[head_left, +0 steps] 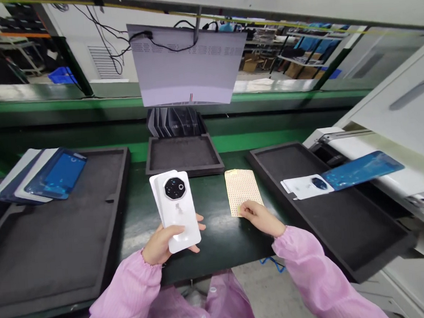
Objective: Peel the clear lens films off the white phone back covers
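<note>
My left hand (162, 244) is closed around two white phone back panels (182, 220), fanned slightly, one behind the other. The front panel carries a dark octagonal camera window (174, 188) near its top. On the bench lies a cream sheet of small dot stickers (242, 188). My right hand (256, 216) is at the sheet's lower edge, its thumb and fingertips pressed together there. A small yellowish bit shows beside those fingertips; whether it is between them is hidden.
At left, a black foam tray (67, 229) bears several white and blue-filmed panels (57, 173). A smaller black tray (182, 154) stands behind the sheet, below a monitor (190, 67). Another tray (334, 223) at right has white panels and a blue-filmed panel (363, 169) across its edge.
</note>
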Tool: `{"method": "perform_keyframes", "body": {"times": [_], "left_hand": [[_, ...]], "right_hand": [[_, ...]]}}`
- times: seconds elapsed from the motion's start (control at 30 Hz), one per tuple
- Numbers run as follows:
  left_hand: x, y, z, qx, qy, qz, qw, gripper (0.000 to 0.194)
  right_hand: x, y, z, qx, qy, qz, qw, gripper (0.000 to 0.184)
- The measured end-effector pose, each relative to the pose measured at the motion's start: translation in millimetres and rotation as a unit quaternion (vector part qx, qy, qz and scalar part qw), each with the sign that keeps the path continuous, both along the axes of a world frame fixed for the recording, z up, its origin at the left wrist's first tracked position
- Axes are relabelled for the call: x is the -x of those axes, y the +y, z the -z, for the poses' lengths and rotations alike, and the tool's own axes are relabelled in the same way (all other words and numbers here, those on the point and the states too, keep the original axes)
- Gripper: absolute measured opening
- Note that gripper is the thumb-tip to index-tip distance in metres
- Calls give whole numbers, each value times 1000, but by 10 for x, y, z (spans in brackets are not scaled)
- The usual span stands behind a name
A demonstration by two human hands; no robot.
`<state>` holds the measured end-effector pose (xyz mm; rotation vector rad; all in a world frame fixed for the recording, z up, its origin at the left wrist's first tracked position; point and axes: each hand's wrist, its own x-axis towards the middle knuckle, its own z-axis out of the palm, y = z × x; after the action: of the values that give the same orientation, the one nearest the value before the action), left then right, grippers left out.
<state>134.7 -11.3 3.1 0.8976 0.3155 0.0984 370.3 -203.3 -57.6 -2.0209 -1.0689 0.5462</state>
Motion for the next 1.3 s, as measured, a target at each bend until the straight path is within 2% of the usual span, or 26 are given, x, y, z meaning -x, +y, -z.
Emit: {"method": "perform_keyframes", "body": {"times": [0.1, 0.23, 0.37, 0.47, 0.57, 0.67, 0.8, 1.03, 1.3], "left_hand": [[16, -16, 13, 9, -10, 12, 1000, 33], [47, -30, 61, 23, -35, 35, 999, 35], [76, -33, 94, 20, -44, 67, 997, 36], [85, -41, 76, 31, -42, 75, 996, 36], [86, -49, 49, 50, -42, 69, 995, 34], [92, -54, 39, 54, -49, 72, 995, 35], [102, -61, 14, 58, -41, 89, 994, 35], [95, -83, -27, 51, -27, 78, 995, 33], [93, -91, -61, 35, -18, 75, 996, 33]], "right_hand": [[9, -20, -117, -20, 25, 10, 999, 20], [193, 104, -538, -64, 37, 16, 997, 21], [544, 425, -1026, -149, 49, -57, 986, 16], [744, 698, -1203, -182, 10, -106, 978, 13], [835, 897, -1220, -187, -40, -125, 973, 12], [862, 991, -1190, -188, -83, -116, 972, 13], [881, 1012, -1177, -188, -118, -112, 969, 14], [909, 1017, -1159, -195, -183, -105, 958, 16], [922, 1013, -1153, -203, -201, -102, 953, 17]]}}
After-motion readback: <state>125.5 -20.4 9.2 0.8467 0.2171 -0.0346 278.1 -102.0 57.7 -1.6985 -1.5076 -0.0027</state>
